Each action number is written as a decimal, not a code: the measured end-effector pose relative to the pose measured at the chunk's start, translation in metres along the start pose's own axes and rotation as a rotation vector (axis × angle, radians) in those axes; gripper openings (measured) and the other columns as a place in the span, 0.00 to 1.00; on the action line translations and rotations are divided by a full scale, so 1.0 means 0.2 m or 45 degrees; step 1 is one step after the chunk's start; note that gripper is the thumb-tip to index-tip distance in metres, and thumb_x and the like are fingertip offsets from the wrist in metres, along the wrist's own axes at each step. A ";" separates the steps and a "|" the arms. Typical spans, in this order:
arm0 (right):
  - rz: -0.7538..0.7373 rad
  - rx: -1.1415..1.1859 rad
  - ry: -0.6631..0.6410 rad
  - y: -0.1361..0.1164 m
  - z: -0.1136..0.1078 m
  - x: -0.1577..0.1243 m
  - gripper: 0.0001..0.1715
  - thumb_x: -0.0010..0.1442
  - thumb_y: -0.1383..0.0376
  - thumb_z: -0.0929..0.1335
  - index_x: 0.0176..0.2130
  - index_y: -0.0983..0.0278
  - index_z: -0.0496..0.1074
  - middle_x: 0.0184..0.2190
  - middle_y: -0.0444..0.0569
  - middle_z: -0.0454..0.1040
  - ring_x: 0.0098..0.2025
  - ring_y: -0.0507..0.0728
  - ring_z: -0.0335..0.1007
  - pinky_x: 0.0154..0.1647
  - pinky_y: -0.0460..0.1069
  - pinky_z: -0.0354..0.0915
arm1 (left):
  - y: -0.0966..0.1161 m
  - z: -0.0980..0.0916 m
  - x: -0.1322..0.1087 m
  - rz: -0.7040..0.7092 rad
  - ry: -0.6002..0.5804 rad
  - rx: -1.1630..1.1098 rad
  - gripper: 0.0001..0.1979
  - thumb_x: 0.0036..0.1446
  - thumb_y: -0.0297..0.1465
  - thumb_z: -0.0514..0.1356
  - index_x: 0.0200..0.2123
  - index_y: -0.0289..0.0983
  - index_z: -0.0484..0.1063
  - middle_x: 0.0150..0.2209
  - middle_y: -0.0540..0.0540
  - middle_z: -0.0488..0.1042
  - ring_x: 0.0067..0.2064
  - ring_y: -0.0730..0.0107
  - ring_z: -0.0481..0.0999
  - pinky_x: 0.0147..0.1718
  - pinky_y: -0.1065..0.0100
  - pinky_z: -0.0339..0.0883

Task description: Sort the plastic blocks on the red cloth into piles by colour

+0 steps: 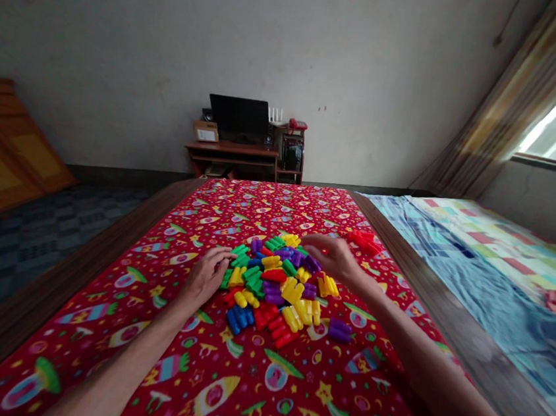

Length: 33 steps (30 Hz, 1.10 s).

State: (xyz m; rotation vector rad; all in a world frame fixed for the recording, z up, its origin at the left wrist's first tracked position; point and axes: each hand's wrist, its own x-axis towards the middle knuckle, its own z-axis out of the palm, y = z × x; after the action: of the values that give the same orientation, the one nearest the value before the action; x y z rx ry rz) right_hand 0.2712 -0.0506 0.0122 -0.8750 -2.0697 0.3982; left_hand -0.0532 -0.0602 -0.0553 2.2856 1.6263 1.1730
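Note:
A pile of plastic blocks in red, yellow, green, blue and purple lies on a red patterned cloth. My left hand is at the pile's left edge, its fingertips beside the green blocks; whether it grips one is too small to tell. At the upper right of the pile, my right hand reaches over the purple blocks, its fingers bent and partly hidden. Red blocks lie apart, beyond my right hand. A purple block sits alone at the lower right, near yellow blocks.
The cloth covers a long table with dark wooden edges. Beyond it stands a desk with a monitor. A bed with blue and checked covers is on the right, a wooden cabinet on the left.

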 end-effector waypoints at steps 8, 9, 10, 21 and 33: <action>-0.259 -0.275 -0.275 -0.20 0.19 -0.04 0.14 0.62 0.71 0.63 0.46 0.65 0.74 0.36 0.53 0.79 0.38 0.54 0.74 0.37 0.46 0.66 | -0.01 0.00 0.00 0.009 -0.011 -0.003 0.18 0.59 0.37 0.47 0.37 0.38 0.76 0.46 0.43 0.74 0.49 0.61 0.74 0.52 0.56 0.68; -0.203 -0.252 -0.190 -0.18 0.15 -0.03 0.14 0.62 0.70 0.64 0.46 0.65 0.75 0.36 0.52 0.79 0.36 0.54 0.74 0.36 0.45 0.66 | -0.01 0.00 0.00 0.011 -0.012 -0.008 0.18 0.59 0.38 0.47 0.37 0.38 0.76 0.46 0.43 0.74 0.49 0.61 0.74 0.52 0.56 0.68; -0.128 -0.245 -0.096 -0.14 0.10 -0.01 0.14 0.62 0.68 0.65 0.46 0.64 0.75 0.36 0.51 0.79 0.35 0.53 0.74 0.35 0.45 0.66 | -0.01 0.00 0.00 0.011 -0.014 -0.014 0.18 0.59 0.38 0.47 0.37 0.38 0.76 0.46 0.43 0.74 0.49 0.60 0.74 0.52 0.56 0.68; 0.704 -0.829 0.419 0.48 -0.42 -0.12 0.22 0.55 0.72 0.61 0.45 0.66 0.78 0.40 0.58 0.79 0.43 0.62 0.74 0.46 0.53 0.66 | 0.00 -0.01 0.01 0.022 -0.020 0.014 0.17 0.59 0.36 0.47 0.37 0.38 0.75 0.46 0.43 0.74 0.49 0.61 0.74 0.52 0.57 0.68; 0.269 -0.512 0.088 0.02 -0.17 0.01 0.18 0.58 0.70 0.62 0.41 0.65 0.78 0.29 0.49 0.79 0.28 0.53 0.71 0.31 0.45 0.61 | 0.02 -0.02 0.00 -0.013 -0.040 0.004 0.17 0.59 0.36 0.48 0.37 0.38 0.75 0.46 0.42 0.74 0.49 0.60 0.74 0.53 0.57 0.67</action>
State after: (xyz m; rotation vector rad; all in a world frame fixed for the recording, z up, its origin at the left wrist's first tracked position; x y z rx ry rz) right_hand 0.2993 -0.0469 0.0328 -1.3331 -2.0316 0.0569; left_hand -0.0526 -0.0625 -0.0514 2.2828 1.6287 1.1275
